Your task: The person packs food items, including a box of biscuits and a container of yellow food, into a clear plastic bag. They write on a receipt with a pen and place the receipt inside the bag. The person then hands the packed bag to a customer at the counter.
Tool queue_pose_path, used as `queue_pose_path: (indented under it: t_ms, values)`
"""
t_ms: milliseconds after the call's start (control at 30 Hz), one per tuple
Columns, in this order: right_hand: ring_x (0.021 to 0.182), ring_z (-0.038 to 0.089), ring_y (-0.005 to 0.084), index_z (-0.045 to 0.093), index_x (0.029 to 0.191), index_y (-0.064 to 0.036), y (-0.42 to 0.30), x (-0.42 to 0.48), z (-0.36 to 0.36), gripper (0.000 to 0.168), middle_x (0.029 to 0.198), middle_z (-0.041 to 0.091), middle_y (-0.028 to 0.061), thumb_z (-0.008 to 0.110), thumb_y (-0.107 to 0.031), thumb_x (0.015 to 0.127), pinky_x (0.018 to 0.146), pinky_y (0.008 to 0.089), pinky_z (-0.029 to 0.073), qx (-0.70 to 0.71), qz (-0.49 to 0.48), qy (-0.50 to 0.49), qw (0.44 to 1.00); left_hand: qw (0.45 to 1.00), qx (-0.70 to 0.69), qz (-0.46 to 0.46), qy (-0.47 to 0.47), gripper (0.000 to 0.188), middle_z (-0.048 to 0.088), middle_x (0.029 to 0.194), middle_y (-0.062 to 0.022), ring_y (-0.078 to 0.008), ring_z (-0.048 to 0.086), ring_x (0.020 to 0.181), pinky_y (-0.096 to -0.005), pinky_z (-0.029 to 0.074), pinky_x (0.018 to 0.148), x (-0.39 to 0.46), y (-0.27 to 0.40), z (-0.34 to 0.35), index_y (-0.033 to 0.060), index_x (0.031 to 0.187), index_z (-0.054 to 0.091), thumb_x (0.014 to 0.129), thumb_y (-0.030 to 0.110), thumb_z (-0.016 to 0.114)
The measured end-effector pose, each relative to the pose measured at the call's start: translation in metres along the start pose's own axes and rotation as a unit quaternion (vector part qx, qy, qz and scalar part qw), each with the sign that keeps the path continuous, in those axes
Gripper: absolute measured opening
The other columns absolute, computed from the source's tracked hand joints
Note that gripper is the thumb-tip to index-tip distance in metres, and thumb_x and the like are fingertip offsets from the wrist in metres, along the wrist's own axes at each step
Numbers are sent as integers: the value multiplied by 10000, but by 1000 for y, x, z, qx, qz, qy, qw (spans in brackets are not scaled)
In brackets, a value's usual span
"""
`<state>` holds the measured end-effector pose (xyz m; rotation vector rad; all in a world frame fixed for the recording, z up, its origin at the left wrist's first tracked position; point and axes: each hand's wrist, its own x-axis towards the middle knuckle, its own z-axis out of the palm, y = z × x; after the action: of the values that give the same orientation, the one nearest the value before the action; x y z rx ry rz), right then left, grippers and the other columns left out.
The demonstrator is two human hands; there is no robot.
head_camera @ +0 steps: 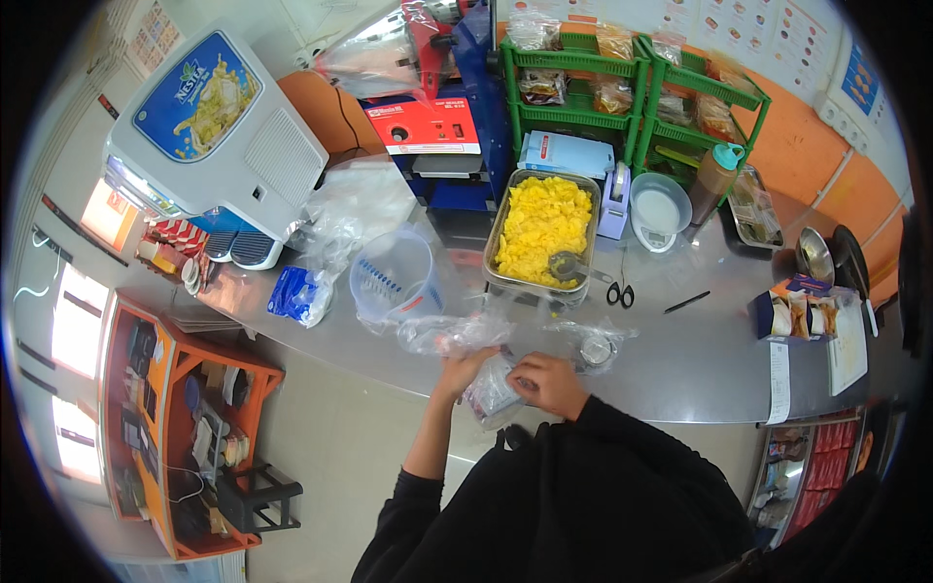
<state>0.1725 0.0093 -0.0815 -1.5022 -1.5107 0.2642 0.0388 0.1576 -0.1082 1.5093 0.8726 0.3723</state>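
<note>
My left hand (466,370) grips a clear plastic bag (493,393) at the front edge of the steel counter. The bag hangs between my hands, and what is inside is hard to make out. My right hand (548,383) is against the bag's right side with curled fingers; whether they pinch the plastic is unclear. Beyond my hands stands a metal tray (490,271) of yellow scrambled egg (547,222), with a scoop (572,267) resting in it. Another clear bag (616,339) with a round item lies right of my hands. Crumpled clear plastic (459,331) sits just beyond my left hand.
A translucent measuring jug (397,273) stands left of the tray. Scissors (620,294), a black pen (686,302) and a digital scale (654,239) with a bowl are to the right. A cup sealer (426,127), green racks (576,109) and a drink dispenser (219,138) line the back.
</note>
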Motion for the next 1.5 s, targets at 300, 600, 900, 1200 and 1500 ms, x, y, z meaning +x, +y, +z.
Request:
queue_pose_path:
  t_ms: [300, 600, 900, 1200, 1500]
  values:
    - [777, 583, 302, 661, 784, -74, 37, -4, 81, 193, 778, 611, 96, 667, -110, 594, 641, 398, 463, -44, 61, 136, 988, 924, 204, 171, 275, 475, 525, 1206, -237, -379, 415, 1204, -462, 286, 1037, -24, -46, 50, 32, 1218, 533, 771, 145, 649]
    - [722, 607, 281, 693, 807, -72, 23, 8, 62, 135, 764, 646, 92, 702, -147, 695, 660, 381, 489, -17, 58, 70, 996, 933, 83, 45, 348, 267, 648, 946, -164, -269, 618, 881, -369, 468, 798, -30, -56, 55, -50, 1035, 616, 811, 93, 588]
    - [670, 569, 78, 664, 936, 11, 27, 12, 56, 123, 832, 670, 33, 662, -79, 852, 634, 218, 471, 378, 242, 72, 891, 930, -208, 62, 298, 244, 649, 1037, -106, -185, 600, 925, -316, 465, 804, -23, -30, 43, -27, 1108, 592, 922, 123, 540]
    - [643, 578, 81, 664, 915, 29, 27, 17, 57, 127, 763, 661, 55, 686, -54, 822, 583, 217, 464, 463, 338, 33, 819, 932, -218, 89, 277, 224, 651, 1039, -99, -155, 599, 916, -278, 468, 779, -27, -16, 48, -25, 1112, 589, 920, 63, 515]
    - [593, 596, 98, 673, 835, 60, 28, 23, 54, 126, 688, 659, 71, 697, -54, 788, 558, 234, 484, 414, 353, 2, 839, 931, -209, 87, 286, 226, 651, 1012, -113, -163, 608, 852, -280, 476, 723, -26, -25, 47, -51, 1101, 578, 894, 24, 525]
